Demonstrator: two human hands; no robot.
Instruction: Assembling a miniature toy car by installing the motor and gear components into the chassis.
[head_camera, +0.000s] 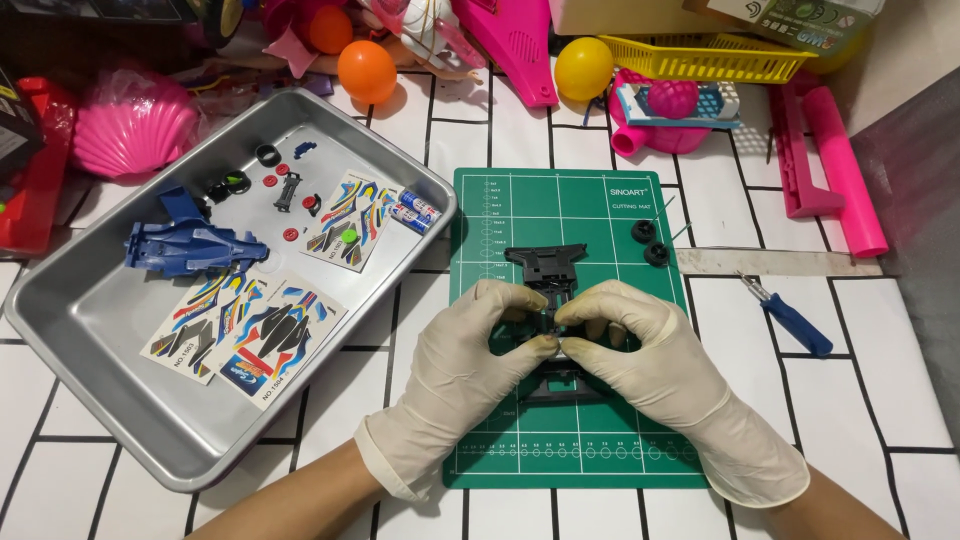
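Both gloved hands meet over the middle of the green cutting mat (520, 440). The left hand (470, 355) is curled, its thumb and fingertips pinched onto the black toy-car chassis (546, 266) from the 9 o'clock side. The right hand (650, 350) is curled the same way, its fingertips pressed onto the chassis from the 3 o'clock side, so the two sets of fingertips nearly touch at the centre. Whether a small part sits between the fingertips cannot be told, as the fingers cover that spot.

The chassis lies flat on the mat with its long axis running from 12 to 6 o'clock. One end shows clear of the hands toward 12 o'clock, wide and notched; the other end peeps out under the palms toward 6 o'clock. The middle of it is hidden by the fingers.

At 2 o'clock from the hands, two black wheels (650, 243) rest on the mat's edge. A blue-handled tool (795, 322) lies on the tiled surface at 3 o'clock. At 9 to 10 o'clock stands a metal tray (90, 330) holding a blue car body (190, 245), sticker sheets (245, 335), two small batteries (413, 212) and small loose parts.
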